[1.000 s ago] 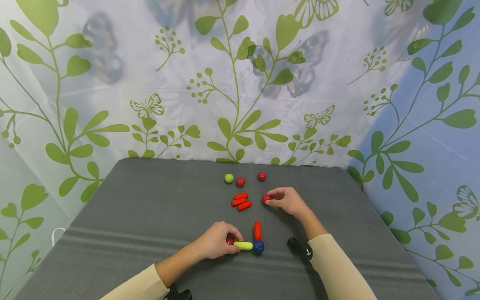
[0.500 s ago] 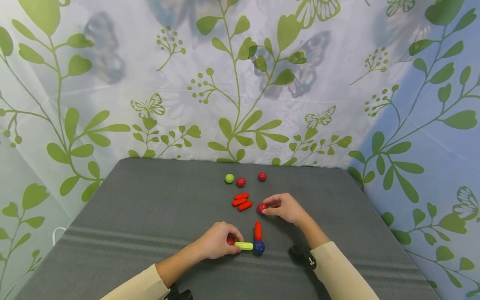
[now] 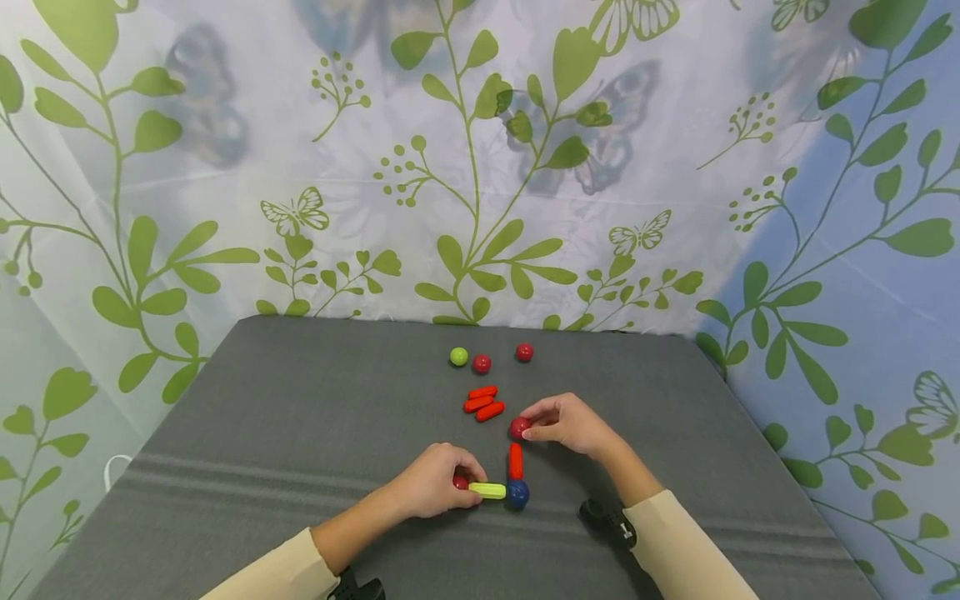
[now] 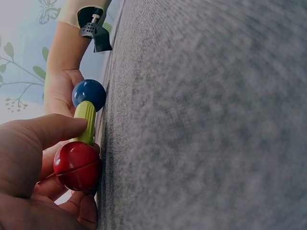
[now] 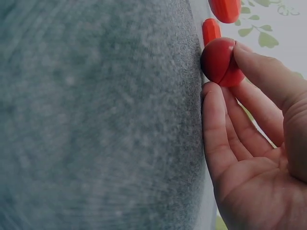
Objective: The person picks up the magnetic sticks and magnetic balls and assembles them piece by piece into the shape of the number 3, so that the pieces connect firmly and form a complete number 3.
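My left hand (image 3: 438, 482) pinches a yellow-green building rod (image 4: 85, 117) by its left end, its fingers curled around the red ball (image 4: 76, 165) there. The rod's other end meets a blue ball (image 3: 517, 494). From that ball a red rod (image 3: 515, 461) points away toward the back of the table. Just beyond the red rod's far end, my right hand (image 3: 570, 423) holds another red ball (image 3: 519, 428) between thumb and fingers. In the right wrist view this red ball (image 5: 221, 62) shows a seam; whether it touches the rod cannot be told.
Several loose pieces lie farther back on the grey table (image 3: 337, 400): red rods (image 3: 478, 404) side by side, a green ball (image 3: 458, 357), a red ball (image 3: 482, 363) and another red ball (image 3: 524, 352). A patterned curtain (image 3: 480, 167) hangs behind the table.
My right hand has drawn its red ball nearer and slightly left, close to the red rod's far end. My left hand and the joined pieces stay in place.
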`<state>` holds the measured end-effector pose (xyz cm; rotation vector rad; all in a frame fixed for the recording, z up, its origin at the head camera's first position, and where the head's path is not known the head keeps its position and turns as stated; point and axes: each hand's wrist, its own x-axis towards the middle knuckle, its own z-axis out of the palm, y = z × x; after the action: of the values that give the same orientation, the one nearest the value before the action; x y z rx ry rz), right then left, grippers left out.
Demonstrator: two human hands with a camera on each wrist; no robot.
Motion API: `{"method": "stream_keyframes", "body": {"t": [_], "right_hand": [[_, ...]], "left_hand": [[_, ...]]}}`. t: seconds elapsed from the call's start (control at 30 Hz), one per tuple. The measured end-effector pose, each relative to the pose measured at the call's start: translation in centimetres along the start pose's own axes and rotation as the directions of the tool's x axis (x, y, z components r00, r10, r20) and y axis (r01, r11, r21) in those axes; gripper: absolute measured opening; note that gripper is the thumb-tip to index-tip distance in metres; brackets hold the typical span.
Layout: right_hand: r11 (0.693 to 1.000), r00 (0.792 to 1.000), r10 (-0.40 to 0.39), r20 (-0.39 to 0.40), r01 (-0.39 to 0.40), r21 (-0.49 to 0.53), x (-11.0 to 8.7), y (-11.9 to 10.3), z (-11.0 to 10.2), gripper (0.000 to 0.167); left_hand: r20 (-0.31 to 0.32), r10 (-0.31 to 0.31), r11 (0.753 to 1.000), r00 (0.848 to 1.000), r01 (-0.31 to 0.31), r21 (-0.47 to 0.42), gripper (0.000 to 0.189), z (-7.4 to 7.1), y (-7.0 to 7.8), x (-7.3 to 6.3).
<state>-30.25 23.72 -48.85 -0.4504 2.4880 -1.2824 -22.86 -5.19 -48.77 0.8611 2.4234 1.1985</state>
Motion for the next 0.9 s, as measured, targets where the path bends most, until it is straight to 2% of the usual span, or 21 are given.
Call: {"method": "stream_keyframes", "body": {"t": [0.63, 0.9], "right_hand": [[1.000, 1.000, 0.005, 0.026, -0.006, 0.018, -0.31, -0.27, 0.11, 0.032], [1.000, 0.999, -0.026, 0.038, 0.025, 0.019, -0.20, -0.26, 0.23, 0.031]], "left_hand": [[0.008, 0.009, 1.000, 1.000, -0.009, 0.000, 0.010, 0.00, -0.13, 0.07], [-0.010, 0.029, 1.000, 1.000, -0.029, 0.010, 0.010, 0.14, -0.14, 0.11]]}}
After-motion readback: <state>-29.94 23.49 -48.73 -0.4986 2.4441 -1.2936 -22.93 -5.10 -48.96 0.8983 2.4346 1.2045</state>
